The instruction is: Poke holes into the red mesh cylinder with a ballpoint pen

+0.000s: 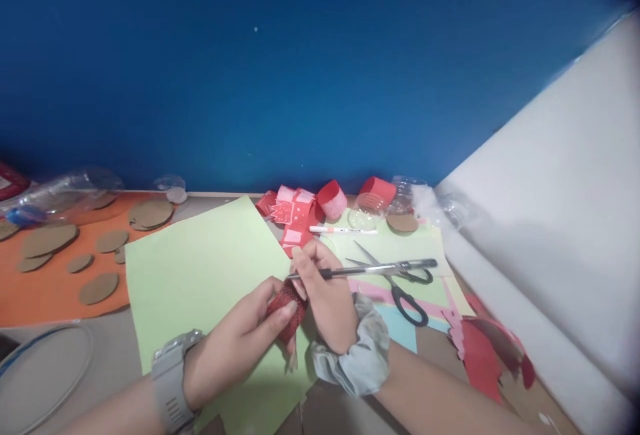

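My left hand [250, 335] is closed around a small red paper piece [289, 305] covered in dark pen marks. Pinched in my right hand [330, 301] is a black-and-clear pen [370, 269], its tip at the upper edge of the red piece. Both hands are above a large light green sheet [200, 268]. Just beyond them lie red and pink paper strips [300, 215] with drawn patterns. To the right of my right hand, black-handled scissors [407, 301] rest partly open on paper sheets, with the pen passing over them in view.
On the left, cardboard discs [100, 288] lie on an orange sheet [40, 301], near a clear plastic bottle [65, 191]. Red paper rings [332, 200], clear plastic cups [367, 210] and a white marker [343, 230] sit at the back. Red paper scraps [483, 355] are at right, beside a white wall [565, 221].
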Motion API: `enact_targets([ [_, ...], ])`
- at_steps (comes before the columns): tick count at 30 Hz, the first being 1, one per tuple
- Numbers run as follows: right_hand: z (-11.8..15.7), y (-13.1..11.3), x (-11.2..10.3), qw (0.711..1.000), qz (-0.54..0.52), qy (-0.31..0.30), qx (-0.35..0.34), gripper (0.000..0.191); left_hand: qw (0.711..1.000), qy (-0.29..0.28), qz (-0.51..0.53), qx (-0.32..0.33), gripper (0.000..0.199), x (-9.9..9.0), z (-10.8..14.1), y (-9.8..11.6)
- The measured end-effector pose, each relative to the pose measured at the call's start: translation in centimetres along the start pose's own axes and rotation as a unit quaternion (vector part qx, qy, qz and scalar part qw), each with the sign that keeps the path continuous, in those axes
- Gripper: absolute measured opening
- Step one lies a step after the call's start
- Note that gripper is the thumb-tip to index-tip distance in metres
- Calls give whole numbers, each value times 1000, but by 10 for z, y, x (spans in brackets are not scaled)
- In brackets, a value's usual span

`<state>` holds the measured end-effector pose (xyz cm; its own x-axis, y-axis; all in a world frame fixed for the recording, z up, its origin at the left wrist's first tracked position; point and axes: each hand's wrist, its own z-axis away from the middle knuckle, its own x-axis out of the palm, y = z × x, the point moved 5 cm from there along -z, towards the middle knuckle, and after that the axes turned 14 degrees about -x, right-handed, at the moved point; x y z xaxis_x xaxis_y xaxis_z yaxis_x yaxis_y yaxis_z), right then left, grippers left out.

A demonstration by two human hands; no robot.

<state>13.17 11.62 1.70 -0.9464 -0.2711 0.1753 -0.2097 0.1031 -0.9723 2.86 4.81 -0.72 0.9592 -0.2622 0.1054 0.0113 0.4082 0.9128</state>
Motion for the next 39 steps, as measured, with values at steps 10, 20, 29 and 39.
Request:
enact_targets([
  [10,12,-2,-12,997,30,-56,-51,37,999,-24,24,9,40,5,1,-1],
  [20,5,2,-14,995,65,-79,-14,38,1000,-15,-9,-12,31,2,0,5],
  [29,8,-3,-10,991,105,-80,-13,35,996,-12,-79,-27,41,2,5,2],
  [39,12,-6,-6,991,65,-111,-31,33,995,76,-43,-51,43,-5,15,-11],
])
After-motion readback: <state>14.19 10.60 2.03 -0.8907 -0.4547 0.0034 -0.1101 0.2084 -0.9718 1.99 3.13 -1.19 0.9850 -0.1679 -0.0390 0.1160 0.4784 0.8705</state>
